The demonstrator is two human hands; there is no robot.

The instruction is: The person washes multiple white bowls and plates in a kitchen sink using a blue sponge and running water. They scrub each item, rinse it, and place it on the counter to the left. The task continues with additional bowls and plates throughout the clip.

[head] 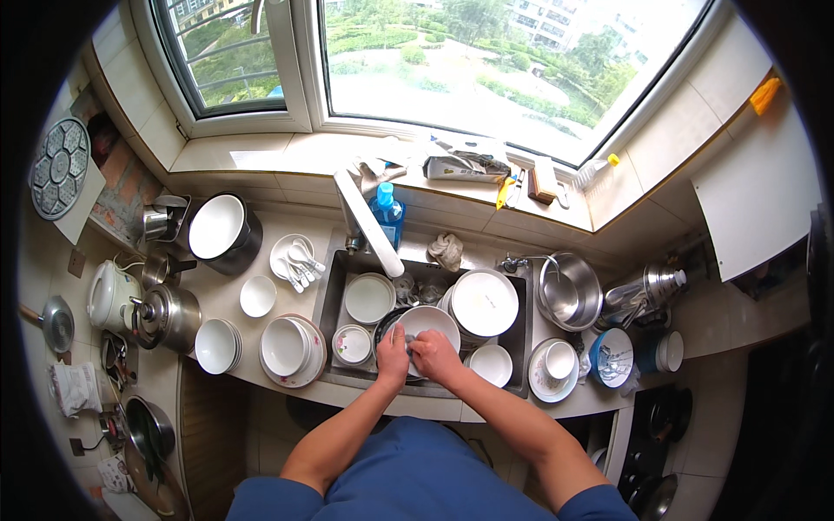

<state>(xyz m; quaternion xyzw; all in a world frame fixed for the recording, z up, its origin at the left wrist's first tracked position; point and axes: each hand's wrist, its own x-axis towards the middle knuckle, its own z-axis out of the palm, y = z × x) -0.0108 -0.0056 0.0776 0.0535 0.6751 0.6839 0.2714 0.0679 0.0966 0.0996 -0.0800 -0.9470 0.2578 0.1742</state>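
Observation:
Over the sink [526, 365], my left hand [393, 360] grips the near left rim of a white bowl [432, 318], thumb on top. My right hand [438, 355] reaches into the bowl's near side, its fingers curled around a small grey scrubber [409, 344] that is mostly hidden. Behind the bowl are drinking glasses [430, 289] at the sink's back. A stack of white plates [485, 302] rises to the right, with a smaller bowl [491, 365] in front. To the left sit white dishes [369, 297] and a flower-patterned small dish [352, 344].
The white faucet [371, 225] slants over the sink beside a blue soap bottle [388, 211]. Stacked bowls [217, 346], a bowl on plates [284, 346] and ceramic spoons [301, 264] stand left. Steel basins [568, 291] and a cup in a bowl [560, 360] stand right.

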